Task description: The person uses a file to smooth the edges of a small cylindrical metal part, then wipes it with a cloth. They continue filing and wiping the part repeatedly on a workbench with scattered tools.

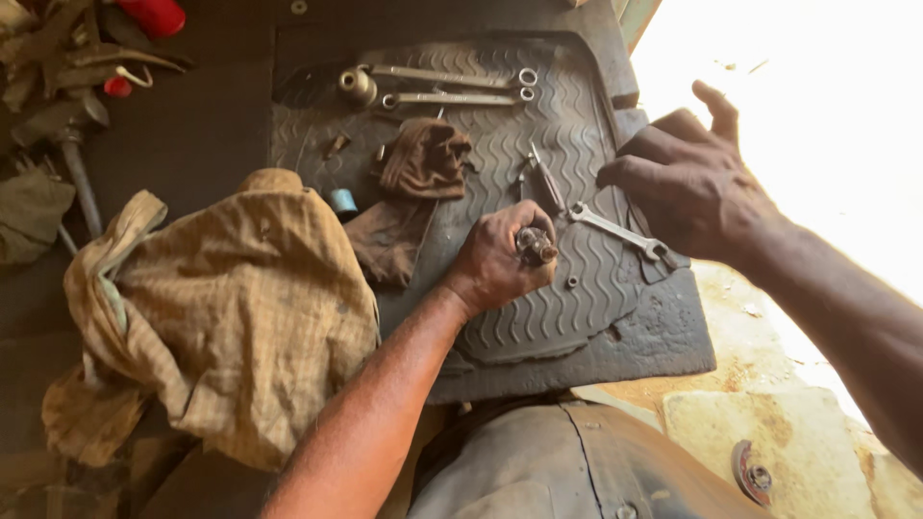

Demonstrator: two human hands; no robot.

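Note:
My left hand [495, 261] is closed around a small rusty cylindrical metal part [535, 243], whose end sticks out of my fist above a dark ribbed rubber mat [538, 317]. My right hand [687, 183] hovers over the mat's right edge with fingers spread and holds nothing. An open-ended spanner [615, 231] lies on the mat just below and left of my right hand. Pliers [540, 176] rest beside it.
Two long spanners [452, 86] and a socket [357, 85] lie at the mat's far end. A brown rag [423, 159] sits mid-mat, a crumpled tan cloth [231, 308] to the left. Hammer and tools [67, 125] lie far left; bright ground [817, 115] to the right.

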